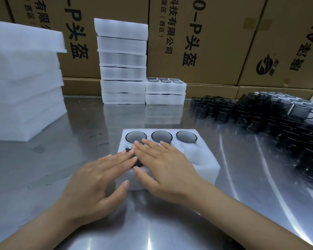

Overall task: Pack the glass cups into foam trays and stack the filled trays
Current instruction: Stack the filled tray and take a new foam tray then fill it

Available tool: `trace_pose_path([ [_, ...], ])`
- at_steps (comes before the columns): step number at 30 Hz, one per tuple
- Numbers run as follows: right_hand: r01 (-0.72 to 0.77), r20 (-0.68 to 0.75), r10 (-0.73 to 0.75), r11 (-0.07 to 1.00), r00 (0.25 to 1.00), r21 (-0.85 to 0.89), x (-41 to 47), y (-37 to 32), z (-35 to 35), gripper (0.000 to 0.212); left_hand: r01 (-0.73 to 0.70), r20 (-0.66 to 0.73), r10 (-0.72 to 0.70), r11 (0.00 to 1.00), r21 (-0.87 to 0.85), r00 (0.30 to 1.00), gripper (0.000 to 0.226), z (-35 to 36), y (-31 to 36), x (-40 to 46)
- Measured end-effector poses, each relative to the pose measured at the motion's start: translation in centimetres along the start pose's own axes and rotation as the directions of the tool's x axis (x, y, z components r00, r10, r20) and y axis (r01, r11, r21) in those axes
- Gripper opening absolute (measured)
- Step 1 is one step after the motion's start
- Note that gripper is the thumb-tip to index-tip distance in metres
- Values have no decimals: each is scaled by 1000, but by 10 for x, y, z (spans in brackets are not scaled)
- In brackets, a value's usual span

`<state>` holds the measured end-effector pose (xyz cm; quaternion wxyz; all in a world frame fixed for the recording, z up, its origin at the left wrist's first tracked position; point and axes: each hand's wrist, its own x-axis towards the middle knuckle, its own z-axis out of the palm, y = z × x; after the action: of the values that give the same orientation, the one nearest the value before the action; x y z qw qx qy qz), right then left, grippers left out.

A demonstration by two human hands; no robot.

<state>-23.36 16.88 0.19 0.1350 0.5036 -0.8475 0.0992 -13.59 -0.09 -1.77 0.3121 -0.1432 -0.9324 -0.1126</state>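
At frame centre, the foam tray (202, 166) holds three glass cups (161, 136) in its far row. Left hand (96, 183) and right hand (163, 170) lie flat over its near-left part, fingers straight.

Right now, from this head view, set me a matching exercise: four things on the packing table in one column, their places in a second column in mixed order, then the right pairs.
Things
1. foam tray under the hands
2. loose glass cups
3. tall stack of filled trays
4. pile of foam sheets

Places
A. far left of the table
B. right side of the table
C. middle front, nearest the person
D. back centre, against the cardboard boxes

Pairs: 1-C, 2-B, 3-D, 4-A
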Motion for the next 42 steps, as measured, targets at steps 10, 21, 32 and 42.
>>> trace_pose_path([
  [10,-136,-154,161,978,975,160,7,21,-15,39,33,17,-32,998,-60,999,51,3,1,-3],
  [21,-759,-68,877,448,475,472,-14,191,22,45,119,-9,-124,968,-219,992,63,25,1,21],
  [32,-760,-94,775,632,625,154,45,251,47,63,93,5,-94,976,-196,996,71,43,-11,41],
  [42,-750,-253,725,662,641,-2,79,290,56,58,51,-56,-61,986,-161,997,76,48,-15,43],
])
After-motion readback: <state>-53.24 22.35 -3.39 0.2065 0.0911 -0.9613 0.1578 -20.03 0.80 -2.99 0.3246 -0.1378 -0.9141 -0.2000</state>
